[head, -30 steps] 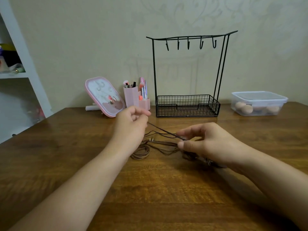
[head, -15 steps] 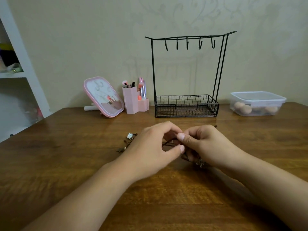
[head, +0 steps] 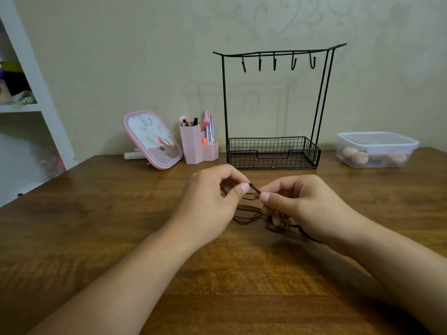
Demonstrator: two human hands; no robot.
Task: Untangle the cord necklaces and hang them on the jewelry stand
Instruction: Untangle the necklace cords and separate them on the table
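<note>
A tangle of dark brown cord necklaces (head: 251, 215) lies on the wooden table (head: 96, 226) between my hands. My left hand (head: 210, 204) and my right hand (head: 297, 209) each pinch one end of a short dark stretch of cord, a few centimetres above the table. The rest of the tangle droops under my right palm and is partly hidden by it. The black wire jewelry stand (head: 275, 105) is upright behind my hands, with several bare hooks on its top bar and a mesh basket at its base.
A pink-framed mirror (head: 152, 140) and a pink holder with brushes (head: 193, 146) stand left of the stand. A lidded clear box (head: 377, 149) holding beige sponges sits at the back right. A white shelf unit (head: 29, 97) runs along the left edge.
My hands had been apart with a cord stretched between them, then closed together over the tangle. Now they hold a short piece of cord raised between their fingertips.
</note>
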